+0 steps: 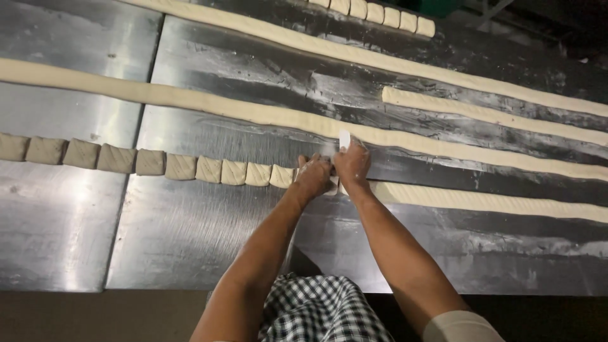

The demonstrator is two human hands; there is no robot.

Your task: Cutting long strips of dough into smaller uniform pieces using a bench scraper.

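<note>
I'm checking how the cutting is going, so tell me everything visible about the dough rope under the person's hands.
The dough rope is a long, pale, soft-looking strip with faint diagonal twist marks, lying flat on the floury steel table. It runs from the right edge to the hands. The left hand presses on its cut end; the right hand holds a small white scraper upright there. Left of the hands, it continues as a row of cut pieces, squarish and lying close together.
</note>
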